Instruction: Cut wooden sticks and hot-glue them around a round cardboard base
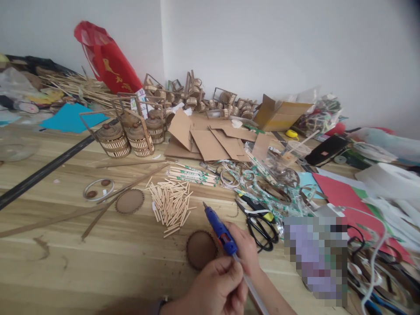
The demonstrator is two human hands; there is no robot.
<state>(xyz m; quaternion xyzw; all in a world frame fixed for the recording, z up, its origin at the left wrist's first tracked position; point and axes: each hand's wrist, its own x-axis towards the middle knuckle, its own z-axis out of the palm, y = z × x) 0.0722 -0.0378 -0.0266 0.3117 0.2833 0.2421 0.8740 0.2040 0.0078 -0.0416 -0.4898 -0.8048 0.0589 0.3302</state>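
Note:
My right hand [244, 245] is wrapped round a blue hot glue gun [220, 228], its nozzle pointing away and to the left. Behind the gun, my left hand [218, 286] pinches a long translucent glue stick [252, 286] that runs into the gun's rear end. Beside the gun, on the left, lies a round cardboard disc with a dark raised rim [201, 249], partly hidden by my left hand. A second cardboard disc [130, 201] lies farther left. Between the two, a heap of short wooden sticks [170, 201] covers the wood table.
Black-handled scissors [262, 232] lie right of my hands. Farther back are wrapped chopsticks [192, 174], flat cardboard pieces [210, 144] and lidded stick baskets [113, 140]. Cardboard strips [131, 186] cross the left side. At right are plastic wrappers [272, 197], red paper [341, 192] and a white cable [374, 262].

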